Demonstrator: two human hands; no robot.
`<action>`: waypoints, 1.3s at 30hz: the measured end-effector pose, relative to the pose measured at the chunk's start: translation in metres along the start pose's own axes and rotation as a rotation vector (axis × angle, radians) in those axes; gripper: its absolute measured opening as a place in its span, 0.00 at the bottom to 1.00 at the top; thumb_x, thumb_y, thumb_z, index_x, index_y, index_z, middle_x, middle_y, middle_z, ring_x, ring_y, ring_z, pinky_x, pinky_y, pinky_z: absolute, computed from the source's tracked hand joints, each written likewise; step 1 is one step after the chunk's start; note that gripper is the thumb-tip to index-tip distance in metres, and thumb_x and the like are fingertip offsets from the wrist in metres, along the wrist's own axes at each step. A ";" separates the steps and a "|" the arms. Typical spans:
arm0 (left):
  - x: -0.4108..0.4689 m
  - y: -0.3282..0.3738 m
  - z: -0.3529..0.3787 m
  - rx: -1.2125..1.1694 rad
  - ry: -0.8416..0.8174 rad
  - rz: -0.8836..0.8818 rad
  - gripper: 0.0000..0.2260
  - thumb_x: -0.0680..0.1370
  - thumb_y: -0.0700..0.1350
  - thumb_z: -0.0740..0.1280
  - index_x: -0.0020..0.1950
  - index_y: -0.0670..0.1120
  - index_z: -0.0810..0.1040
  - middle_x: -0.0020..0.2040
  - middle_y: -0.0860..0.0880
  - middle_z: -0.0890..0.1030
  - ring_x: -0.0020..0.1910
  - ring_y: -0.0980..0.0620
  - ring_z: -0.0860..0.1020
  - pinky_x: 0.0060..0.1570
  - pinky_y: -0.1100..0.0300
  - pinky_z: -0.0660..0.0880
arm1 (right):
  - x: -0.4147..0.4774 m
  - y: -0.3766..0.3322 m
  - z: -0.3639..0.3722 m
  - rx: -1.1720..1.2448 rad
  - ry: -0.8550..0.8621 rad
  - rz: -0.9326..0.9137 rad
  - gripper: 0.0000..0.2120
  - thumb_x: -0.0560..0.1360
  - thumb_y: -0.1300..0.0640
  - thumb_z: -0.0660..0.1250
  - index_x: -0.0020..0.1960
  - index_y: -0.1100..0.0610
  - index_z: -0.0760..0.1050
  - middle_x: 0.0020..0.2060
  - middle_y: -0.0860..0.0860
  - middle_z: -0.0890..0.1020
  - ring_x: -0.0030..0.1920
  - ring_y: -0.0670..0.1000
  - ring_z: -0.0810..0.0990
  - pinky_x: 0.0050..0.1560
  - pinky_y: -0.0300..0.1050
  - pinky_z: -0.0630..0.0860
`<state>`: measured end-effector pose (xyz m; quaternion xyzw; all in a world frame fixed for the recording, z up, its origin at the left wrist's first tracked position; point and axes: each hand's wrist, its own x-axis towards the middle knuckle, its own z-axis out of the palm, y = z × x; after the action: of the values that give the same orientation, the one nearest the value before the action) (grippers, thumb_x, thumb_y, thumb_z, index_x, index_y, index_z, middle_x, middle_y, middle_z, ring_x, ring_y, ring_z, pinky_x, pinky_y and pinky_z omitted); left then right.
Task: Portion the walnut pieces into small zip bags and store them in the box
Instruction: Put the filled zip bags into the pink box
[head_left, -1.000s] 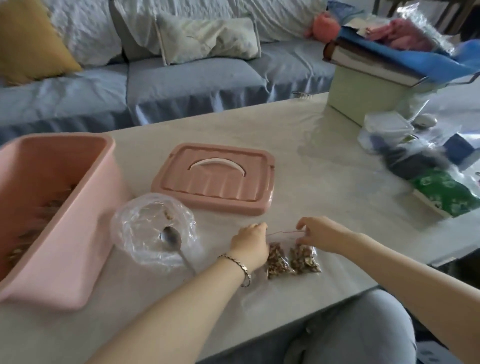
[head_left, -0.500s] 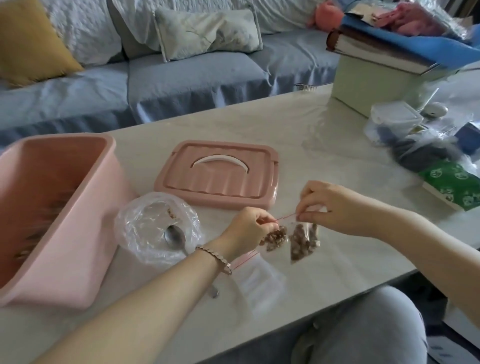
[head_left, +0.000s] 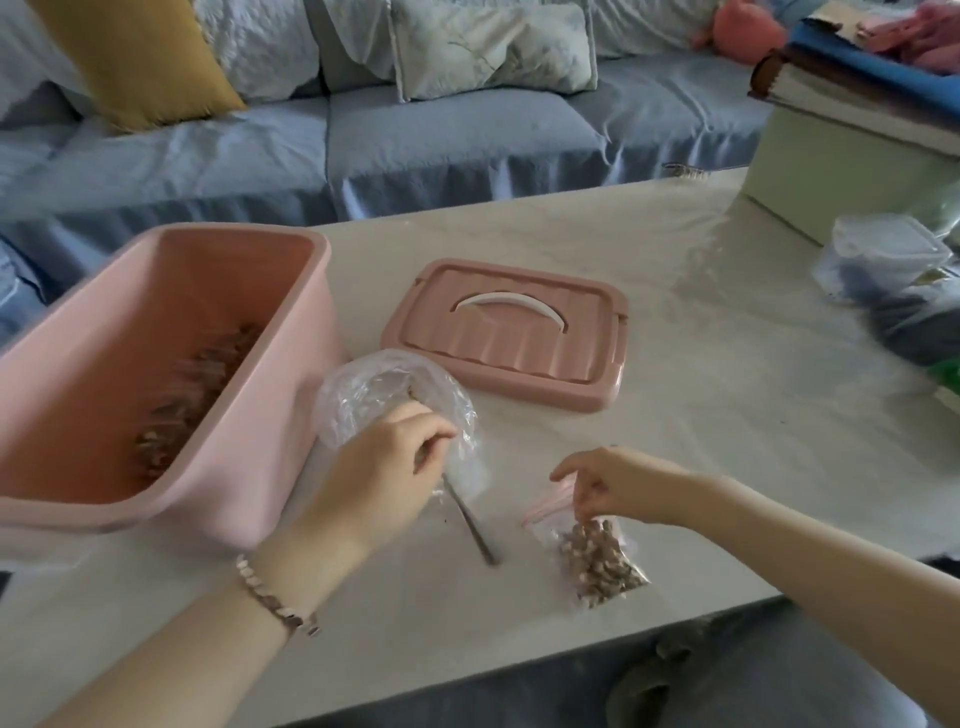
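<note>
Pinches top of small zip bag (head_left: 584, 540) with right hand (head_left: 618, 486): fingers (head_left: 579, 496) pressed together on the pink seal strip. Walnut pieces (head_left: 600, 569) heaped in lower half of bag. Cannot tell whether bag bottom rests on tabletop (head_left: 701, 415) or hangs just above it.

Grips spoon (head_left: 470, 519) with left hand (head_left: 379, 467), fingers curled round upper handle. Bowl hidden behind hand; handle slants toward near edge. Left hand at mouth of crumpled clear plastic bag (head_left: 363, 395), touching it. Bracelet (head_left: 275, 597) on left wrist.

At left of tabletop, just beside clear plastic bag: pink box (head_left: 283, 441), open, with brown filled bags (head_left: 197, 384) along its floor, blurred. Beyond spoon: pink lid (head_left: 504, 338), lying flat, white handle up, apart from pink box. Zip bag near front edge, well apart from pink box.
</note>
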<state>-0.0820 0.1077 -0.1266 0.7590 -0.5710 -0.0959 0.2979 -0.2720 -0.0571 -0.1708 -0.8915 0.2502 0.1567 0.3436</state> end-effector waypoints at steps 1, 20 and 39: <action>-0.005 -0.008 -0.011 0.065 0.099 0.062 0.14 0.74 0.47 0.58 0.46 0.44 0.82 0.45 0.52 0.79 0.44 0.56 0.76 0.47 0.60 0.73 | 0.009 -0.001 0.002 -0.063 0.011 -0.012 0.12 0.72 0.61 0.67 0.55 0.55 0.78 0.39 0.43 0.77 0.39 0.40 0.75 0.41 0.25 0.67; -0.046 -0.123 -0.121 0.328 0.481 -0.417 0.07 0.74 0.38 0.65 0.51 0.43 0.79 0.52 0.41 0.77 0.52 0.39 0.74 0.55 0.42 0.72 | 0.034 -0.017 0.000 -0.366 -0.125 0.032 0.12 0.69 0.63 0.66 0.46 0.50 0.82 0.43 0.45 0.81 0.43 0.47 0.74 0.44 0.38 0.71; -0.079 -0.150 -0.156 0.251 0.541 -0.730 0.31 0.75 0.39 0.62 0.74 0.37 0.53 0.76 0.40 0.54 0.75 0.43 0.51 0.73 0.51 0.48 | 0.076 -0.317 -0.089 -0.029 0.537 -0.546 0.08 0.68 0.57 0.72 0.39 0.63 0.79 0.27 0.48 0.72 0.26 0.40 0.68 0.31 0.30 0.65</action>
<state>0.0894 0.2594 -0.1007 0.9381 -0.1757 0.0767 0.2885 -0.0240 0.0583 0.0282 -0.9394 0.0826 -0.1762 0.2824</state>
